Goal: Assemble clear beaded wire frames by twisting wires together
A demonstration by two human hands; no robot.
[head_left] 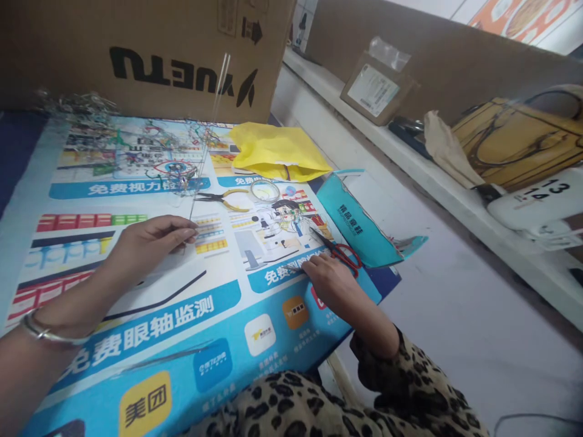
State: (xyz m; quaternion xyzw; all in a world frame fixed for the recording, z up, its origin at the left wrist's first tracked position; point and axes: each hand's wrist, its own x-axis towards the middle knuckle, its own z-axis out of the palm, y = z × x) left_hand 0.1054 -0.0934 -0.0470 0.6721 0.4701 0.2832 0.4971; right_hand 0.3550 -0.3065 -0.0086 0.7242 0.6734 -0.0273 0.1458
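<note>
My left hand (152,246), with a bracelet at the wrist, is closed, thumb and forefinger pinched on a thin wire (207,142) that rises toward the cardboard box. At the right, my right hand (321,273) is closed near the printed sheet (182,331); a small thin metallic piece shows at its fingertips, too small to name. Scissors (344,254) with red handles lie just beyond that hand. Pliers (228,199) with yellow handles lie between the hands, farther back, beside a clear round roll (265,191).
Tangled wires (177,173) with coloured bits lie at the back left. A yellow bag (277,152) and an open teal box (359,224) stand at the back and right. Behind is a large cardboard box (150,36). A ledge (410,155) at the right holds a parcel (376,88).
</note>
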